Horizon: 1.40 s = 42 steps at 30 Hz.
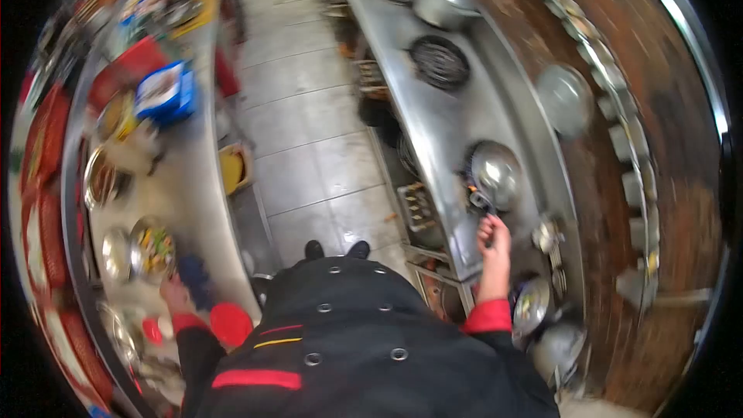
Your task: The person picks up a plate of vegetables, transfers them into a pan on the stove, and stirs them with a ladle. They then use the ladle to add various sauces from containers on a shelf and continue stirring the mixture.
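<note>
On the stove to the right, my right hand (494, 236) is wrapped round the dark handle of a shiny metal frying pan (497, 174). The pan sits over a burner, and a small orange glow shows by its near left edge. Across the aisle, my left hand (175, 292) is at the left counter, its fingers smeared by motion. Just beyond it stands a metal bowl of chopped colourful vegetables (157, 249), with another metal bowl (116, 255) beside that. A dark blue object (196, 279), blurred, lies right next to this hand.
Red round items (231, 323) lie on the left counter (190, 186); a blue package (165, 94) stands farther along. Black burners (439, 62) and a large pot (443, 2) line the stove. Near my right forearm is a pan with food (532, 306). A tiled aisle (294, 131) runs between.
</note>
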Tool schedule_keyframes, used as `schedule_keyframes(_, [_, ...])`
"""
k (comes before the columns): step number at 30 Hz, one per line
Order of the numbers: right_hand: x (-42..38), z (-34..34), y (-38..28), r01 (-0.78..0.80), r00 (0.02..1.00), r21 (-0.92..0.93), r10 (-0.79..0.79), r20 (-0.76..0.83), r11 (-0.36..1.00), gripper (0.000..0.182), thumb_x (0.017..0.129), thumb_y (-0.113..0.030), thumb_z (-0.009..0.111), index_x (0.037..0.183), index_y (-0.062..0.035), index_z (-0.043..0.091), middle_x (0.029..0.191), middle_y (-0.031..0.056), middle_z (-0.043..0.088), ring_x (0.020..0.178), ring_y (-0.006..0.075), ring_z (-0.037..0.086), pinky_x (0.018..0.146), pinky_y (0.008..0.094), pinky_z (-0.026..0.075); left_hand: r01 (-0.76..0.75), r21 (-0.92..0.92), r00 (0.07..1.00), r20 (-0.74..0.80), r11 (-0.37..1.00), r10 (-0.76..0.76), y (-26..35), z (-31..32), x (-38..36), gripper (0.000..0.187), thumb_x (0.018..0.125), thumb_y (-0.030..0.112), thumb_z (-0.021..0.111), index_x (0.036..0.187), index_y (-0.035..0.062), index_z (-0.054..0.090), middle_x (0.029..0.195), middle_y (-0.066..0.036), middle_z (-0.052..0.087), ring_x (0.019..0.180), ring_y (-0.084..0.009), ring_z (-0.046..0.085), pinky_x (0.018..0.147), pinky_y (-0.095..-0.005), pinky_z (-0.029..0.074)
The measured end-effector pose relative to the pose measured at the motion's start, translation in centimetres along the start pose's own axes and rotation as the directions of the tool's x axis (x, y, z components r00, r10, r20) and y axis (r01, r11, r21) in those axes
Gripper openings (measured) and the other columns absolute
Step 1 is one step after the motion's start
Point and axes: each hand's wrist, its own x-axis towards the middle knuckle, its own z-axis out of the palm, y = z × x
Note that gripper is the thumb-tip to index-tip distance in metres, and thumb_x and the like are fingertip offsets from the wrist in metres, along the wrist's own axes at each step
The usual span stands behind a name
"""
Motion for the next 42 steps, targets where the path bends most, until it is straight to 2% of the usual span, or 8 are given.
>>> schedule_keyframes(2, [-0.2,0.3,0.3,0.114,0.984,-0.091,-0.125,-0.125,0.989,0.030,0.088,-0.009,0.061,0.112,-0.0147,0.044,0.064,-0.0006,0.050,0.047,0.0081,0.043,0.039,0.0238,0.032,0.283,-0.502,0.955,0.071,0.817,-0.287,-0.3,2.7,3.1,0.018,0.096,0.016,0.055,0.107,0.0042,0.063,0.093,-0.009,0.069,0.078,-0.0209,0.065,0.061,-0.0305,0.051])
schedule_keyframes(3, [0.2,0.1,0.8,0.164,0.964,-0.139,-0.189,-0.187,0.977,0.037,0.088,-0.008,0.060,0.119,-0.0163,0.042,0.065,0.0003,0.052,0.047,0.0094,0.047,0.038,0.0250,0.036,0.425,-0.840,0.846,0.237,0.336,-0.477,1.4,3.3,4.4,0.019,0.097,0.017,0.054,0.110,0.0065,0.061,0.095,-0.008,0.068,0.078,-0.0186,0.065,0.059,-0.0279,0.050])
schedule_keyframes(10, [-1.0,-0.8,2.0,0.117,0.976,0.044,-0.106,-0.191,0.992,0.050,0.084,-0.005,0.060,0.130,-0.0142,0.044,0.065,0.0056,0.054,0.046,0.0166,0.050,0.038,0.0322,0.039,0.358,-0.777,0.930,0.249,0.518,-0.270,16.7,8.5,2.3,0.017,0.097,0.019,0.054,0.107,0.0056,0.051,0.094,-0.008,0.065,0.075,-0.0148,0.063,0.055,-0.0221,0.047])
schedule_keyframes(12, [0.2,-2.8,1.8,0.219,0.918,-0.547,-0.361,-0.166,0.808,0.064,0.084,-0.004,0.061,0.142,-0.0150,0.036,0.071,0.0072,0.058,0.046,0.0172,0.051,0.040,0.0336,0.042,0.335,-0.754,0.942,0.263,0.565,-0.208,20.2,9.7,1.3,0.016,0.096,0.019,0.055,0.105,0.0059,0.051,0.093,-0.007,0.065,0.076,-0.0153,0.063,0.056,-0.0225,0.047])
schedule_keyframes(21, [-1.3,-8.1,1.9,0.294,0.865,-0.733,-0.496,-0.068,0.613,0.060,0.084,-0.001,0.060,0.140,-0.0134,0.042,0.076,0.0074,0.060,0.048,0.0134,0.050,0.043,0.0310,0.042,0.303,-0.658,0.905,0.426,0.689,0.009,35.8,17.2,-3.7,0.018,0.094,0.013,0.057,0.108,0.0111,0.046,0.099,-0.005,0.060,0.086,-0.0195,0.064,0.059,-0.0257,0.045])
schedule_keyframes(23, [-3.2,-8.1,3.0,0.305,0.840,-0.762,-0.539,-0.069,0.572,0.059,0.083,-0.007,0.062,0.139,-0.0133,0.047,0.074,0.0084,0.063,0.072,0.0178,0.063,0.070,0.0344,0.049,0.252,-0.634,0.885,0.456,0.731,0.090,40.7,19.4,-6.4,0.016,0.094,0.012,0.056,0.106,0.0099,0.046,0.098,-0.005,0.060,0.082,-0.0185,0.065,0.053,-0.0225,0.043])
schedule_keyframes(35, [-10.3,-7.1,1.4,0.300,0.889,-0.700,-0.456,-0.041,0.648,0.059,0.087,-0.007,0.065,0.142,-0.0178,0.047,0.097,0.0098,0.070,0.070,0.0094,0.059,0.063,0.0271,0.046,0.022,-0.493,0.387,0.807,0.870,0.447,63.0,44.3,-16.1,0.039,0.090,0.015,0.062,0.121,0.0066,0.040,0.076,-0.003,0.060,0.070,-0.0176,0.066,0.053,-0.0285,0.050])
schedule_keyframes(42, [-10.3,-2.1,-1.3,0.296,0.876,-0.774,-0.482,-0.014,0.560,0.056,0.091,-0.016,0.063,0.143,-0.0167,0.044,0.126,0.0231,0.060,0.119,0.0351,0.059,0.095,0.0385,0.046,-0.342,-0.500,0.069,0.831,0.796,0.552,74.5,56.8,-28.0,0.027,0.089,0.013,0.059,0.109,0.0054,0.041,0.083,-0.013,0.068,0.066,-0.0196,0.067,0.049,-0.0316,0.053])
